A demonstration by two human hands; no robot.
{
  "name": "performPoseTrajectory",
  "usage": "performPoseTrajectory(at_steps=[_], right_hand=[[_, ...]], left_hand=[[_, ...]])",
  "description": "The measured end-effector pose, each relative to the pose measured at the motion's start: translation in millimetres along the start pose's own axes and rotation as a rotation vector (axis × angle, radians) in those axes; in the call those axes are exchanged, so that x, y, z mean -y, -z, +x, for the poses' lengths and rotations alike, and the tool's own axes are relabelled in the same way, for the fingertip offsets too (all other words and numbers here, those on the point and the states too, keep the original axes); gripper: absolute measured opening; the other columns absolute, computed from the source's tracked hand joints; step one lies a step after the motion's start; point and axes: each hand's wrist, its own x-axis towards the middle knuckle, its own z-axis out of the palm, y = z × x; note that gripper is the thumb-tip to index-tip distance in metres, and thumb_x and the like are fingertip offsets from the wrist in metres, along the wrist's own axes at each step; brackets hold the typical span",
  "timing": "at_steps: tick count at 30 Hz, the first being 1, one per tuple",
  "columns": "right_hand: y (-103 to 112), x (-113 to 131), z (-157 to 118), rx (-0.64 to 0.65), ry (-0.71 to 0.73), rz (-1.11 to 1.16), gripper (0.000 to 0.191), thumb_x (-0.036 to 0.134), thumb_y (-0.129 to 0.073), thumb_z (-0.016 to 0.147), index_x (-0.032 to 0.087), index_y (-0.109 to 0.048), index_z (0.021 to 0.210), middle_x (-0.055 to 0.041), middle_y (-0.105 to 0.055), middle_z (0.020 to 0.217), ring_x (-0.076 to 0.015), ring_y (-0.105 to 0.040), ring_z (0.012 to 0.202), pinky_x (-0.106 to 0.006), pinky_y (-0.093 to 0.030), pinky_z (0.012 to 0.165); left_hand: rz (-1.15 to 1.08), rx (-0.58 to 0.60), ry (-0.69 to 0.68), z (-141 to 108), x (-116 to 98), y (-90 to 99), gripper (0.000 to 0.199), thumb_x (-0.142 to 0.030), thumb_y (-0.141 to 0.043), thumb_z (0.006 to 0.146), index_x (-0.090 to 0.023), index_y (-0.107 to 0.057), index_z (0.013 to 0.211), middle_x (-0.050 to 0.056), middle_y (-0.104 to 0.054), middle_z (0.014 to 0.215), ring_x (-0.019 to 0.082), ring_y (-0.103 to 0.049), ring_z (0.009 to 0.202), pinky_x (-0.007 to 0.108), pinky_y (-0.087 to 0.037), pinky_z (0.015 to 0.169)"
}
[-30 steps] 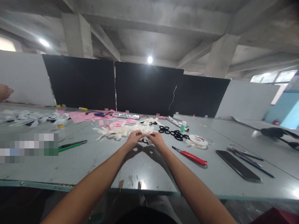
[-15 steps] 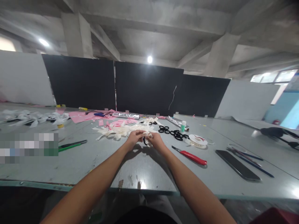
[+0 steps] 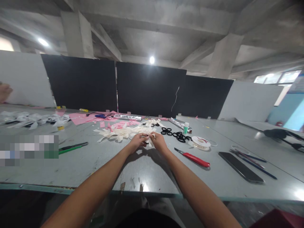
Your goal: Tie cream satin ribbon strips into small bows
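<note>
My left hand [image 3: 137, 142] and my right hand [image 3: 157, 141] meet above the middle of the grey table [image 3: 99, 167]. Between their closed fingers is a small piece of cream ribbon [image 3: 149, 143], with a bit of black at it, mostly hidden by the fingers. Just behind the hands lies a heap of cream ribbon pieces [image 3: 118, 133]. To the right are black rings [image 3: 180, 136] in clusters and a white ribbon spool [image 3: 200, 142].
A red-handled cutter [image 3: 196, 159], a dark phone [image 3: 239, 166] and scissors [image 3: 251, 160] lie at right. A green glue stick [image 3: 186, 128] stands behind. Left are a green-edged tool [image 3: 73, 147] and white ribbons [image 3: 35, 119]. Another person's hand [image 3: 4, 91] shows at the left edge.
The black loop that hung below my fingers is now mostly hidden, and cream ribbon shows there. Another person's hand has appeared at the far left.
</note>
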Motion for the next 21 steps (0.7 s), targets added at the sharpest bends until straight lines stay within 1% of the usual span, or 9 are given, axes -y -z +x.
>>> performPoseTrajectory(at_steps=[3, 6, 8, 11, 13, 15, 17, 19, 21], right_hand=[[1.5, -1.9, 0.8, 0.045, -0.031, 0.025, 0.036, 0.041, -0.044, 0.088, 0.018, -0.060, 0.066, 0.0001, -0.055, 0.053, -0.0135, -0.048, 0.054, -0.023, -0.031, 0.056], [3.4, -1.8, 0.1, 0.060, -0.102, 0.110, 0.035, 0.040, -0.047, 0.086, 0.018, -0.058, 0.062, 0.0013, -0.052, 0.047, -0.0116, -0.047, 0.046, -0.022, -0.032, 0.051], [4.8, -0.8, -0.7, 0.040, -0.139, 0.180, 0.032, 0.041, -0.050, 0.083, 0.018, -0.058, 0.062, 0.0016, -0.053, 0.048, -0.0110, -0.047, 0.043, -0.021, -0.033, 0.048], [6.4, 1.6, -1.3, 0.018, -0.178, 0.265, 0.031, 0.043, -0.052, 0.078, 0.017, -0.058, 0.062, 0.0011, -0.054, 0.049, -0.0114, -0.048, 0.042, -0.022, -0.034, 0.046], [6.8, 3.0, -1.1, 0.008, -0.196, 0.294, 0.031, 0.043, -0.053, 0.076, 0.017, -0.059, 0.062, 0.0009, -0.054, 0.049, -0.0118, -0.048, 0.043, -0.022, -0.035, 0.046], [6.7, 3.8, -0.5, -0.009, -0.194, 0.300, 0.030, 0.043, -0.054, 0.074, 0.016, -0.059, 0.062, 0.0011, -0.053, 0.049, -0.0118, -0.047, 0.045, -0.022, -0.034, 0.047], [6.7, 4.0, 0.2, -0.025, -0.170, 0.299, 0.029, 0.042, -0.055, 0.072, 0.016, -0.059, 0.060, 0.0010, -0.053, 0.050, -0.0118, -0.046, 0.049, -0.022, -0.034, 0.050], [7.1, 4.2, 0.8, -0.033, -0.154, 0.310, 0.029, 0.042, -0.057, 0.071, 0.015, -0.059, 0.060, 0.0006, -0.054, 0.053, -0.0120, -0.046, 0.053, -0.022, -0.034, 0.053], [7.9, 5.1, 1.2, -0.034, -0.162, 0.339, 0.028, 0.042, -0.057, 0.070, 0.015, -0.060, 0.063, 0.0004, -0.055, 0.056, -0.0120, -0.045, 0.055, -0.022, -0.035, 0.054]], left_hand=[[0.007, -0.070, -0.018, 1.8, -1.0, 1.2, 0.041, -0.046, -0.076, 0.059, -0.014, -0.059, 0.078, -0.001, -0.052, 0.069, 0.007, -0.051, 0.054, 0.024, -0.048, 0.055], [0.083, -0.136, -0.064, 1.1, -3.4, 1.6, 0.040, -0.046, -0.073, 0.063, -0.017, -0.057, 0.085, -0.002, -0.052, 0.070, 0.008, -0.049, 0.053, 0.022, -0.045, 0.051], [0.226, -0.158, -0.155, -0.2, -4.1, 1.7, 0.040, -0.044, -0.073, 0.063, -0.018, -0.056, 0.089, -0.001, -0.055, 0.075, 0.008, -0.049, 0.054, 0.021, -0.042, 0.051], [0.467, -0.173, -0.316, -1.5, -2.6, 1.8, 0.041, -0.038, -0.075, 0.060, -0.019, -0.058, 0.092, 0.000, -0.058, 0.082, 0.009, -0.049, 0.058, 0.022, -0.041, 0.057], [0.525, -0.196, -0.358, -0.7, 0.0, 1.7, 0.038, -0.038, -0.073, 0.063, -0.019, -0.059, 0.093, 0.000, -0.059, 0.083, 0.009, -0.050, 0.059, 0.023, -0.040, 0.059], [0.483, -0.193, -0.340, 1.3, 2.8, 1.4, 0.034, -0.039, -0.070, 0.066, -0.018, -0.059, 0.090, 0.000, -0.060, 0.077, 0.010, -0.049, 0.057, 0.023, -0.039, 0.057], [0.398, -0.157, -0.282, 3.5, 4.8, 0.6, 0.032, -0.042, -0.068, 0.068, -0.017, -0.058, 0.085, -0.001, -0.058, 0.067, 0.010, -0.048, 0.053, 0.023, -0.038, 0.054], [0.320, -0.114, -0.203, 5.0, 5.3, -0.6, 0.034, -0.045, -0.069, 0.065, -0.016, -0.056, 0.078, -0.003, -0.055, 0.059, 0.010, -0.047, 0.048, 0.023, -0.038, 0.051], [0.255, -0.091, -0.134, 5.3, 4.2, -1.7, 0.036, -0.046, -0.071, 0.062, -0.015, -0.055, 0.072, -0.003, -0.053, 0.057, 0.009, -0.047, 0.046, 0.023, -0.038, 0.050]])
